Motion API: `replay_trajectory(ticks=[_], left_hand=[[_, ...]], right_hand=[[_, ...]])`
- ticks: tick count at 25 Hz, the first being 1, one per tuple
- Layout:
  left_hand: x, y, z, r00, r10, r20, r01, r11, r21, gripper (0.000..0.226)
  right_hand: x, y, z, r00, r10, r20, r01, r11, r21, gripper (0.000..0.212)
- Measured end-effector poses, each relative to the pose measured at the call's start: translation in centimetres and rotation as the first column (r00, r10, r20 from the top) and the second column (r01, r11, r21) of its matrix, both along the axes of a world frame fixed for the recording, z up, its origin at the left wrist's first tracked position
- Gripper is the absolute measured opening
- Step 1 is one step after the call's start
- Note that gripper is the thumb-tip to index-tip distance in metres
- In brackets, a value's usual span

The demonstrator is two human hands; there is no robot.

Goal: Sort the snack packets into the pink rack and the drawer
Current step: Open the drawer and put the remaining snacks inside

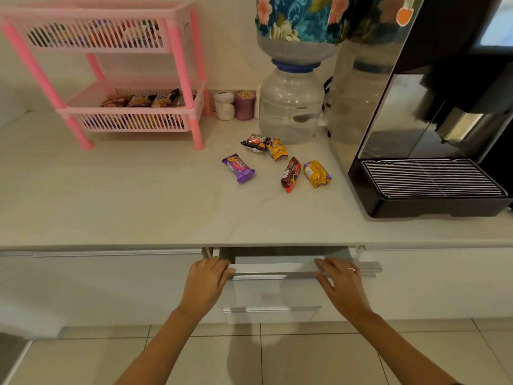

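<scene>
Several snack packets lie loose on the counter: a purple one [238, 168], a dark one [254, 142], a yellow one [276, 148], a brown one [290, 175] and another yellow one [317, 173]. The pink rack [183, 76] stands at the back left, with packets in both baskets. Below the counter edge the drawer [274, 269] is slightly pulled out. My left hand [206, 282] grips the top edge of its front at the left. My right hand [340, 279] rests on the handle rail at the right.
A water dispenser bottle [291, 104] with a floral cover stands behind the packets. A black coffee machine [433, 134] fills the right of the counter. A white jar [224, 106] and a purple toothpick cup [244, 105] sit beside the rack. Tiled floor lies below.
</scene>
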State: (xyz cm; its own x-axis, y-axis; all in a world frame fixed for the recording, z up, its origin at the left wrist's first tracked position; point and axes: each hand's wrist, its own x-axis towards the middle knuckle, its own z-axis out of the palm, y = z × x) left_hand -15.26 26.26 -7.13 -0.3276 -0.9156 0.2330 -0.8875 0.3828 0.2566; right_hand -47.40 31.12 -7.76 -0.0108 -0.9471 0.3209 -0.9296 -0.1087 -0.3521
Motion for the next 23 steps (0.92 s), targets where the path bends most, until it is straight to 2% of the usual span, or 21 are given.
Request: replay_trajectory(ticks=[3, 7, 10, 15, 19, 23], left_hand=[[1.0, 1.0, -0.3, 0.997, -0.052, -0.059, 0.055, 0.997, 0.052, 0.026], [2.5, 3.3, 0.0, 0.979, -0.088, -0.184, 0.116, 0.982, 0.146, 0.030], [3.5, 5.9, 0.2, 0.967, -0.118, -0.225, 0.173, 0.955, 0.240, 0.032], [4.4, 9.9, -0.5, 0.943, -0.177, -0.281, 0.245, 0.943, 0.227, 0.045], [4.8, 10.5, 0.2, 0.943, -0.229, -0.240, 0.283, 0.932, 0.227, 0.049], [5.6, 6.7, 2.1, 0.943, -0.150, -0.297, 0.177, 0.982, 0.064, 0.040]], right_hand=[[-0.1, 1.3, -0.1, 0.998, -0.007, 0.058, 0.007, 1.000, 0.002, 0.024], [0.8, 4.4, 0.0, 0.998, -0.040, 0.047, 0.041, 0.999, -0.009, 0.042], [1.6, 7.3, 0.0, 0.996, -0.060, 0.067, 0.062, 0.998, -0.025, 0.044], [2.0, 11.7, -1.0, 0.993, -0.088, 0.077, 0.089, 0.996, -0.011, 0.058], [2.0, 12.6, -0.3, 0.994, -0.084, 0.064, 0.081, 0.996, 0.044, 0.041], [1.5, 9.0, 2.0, 0.981, -0.133, 0.144, 0.125, 0.990, 0.066, 0.027]])
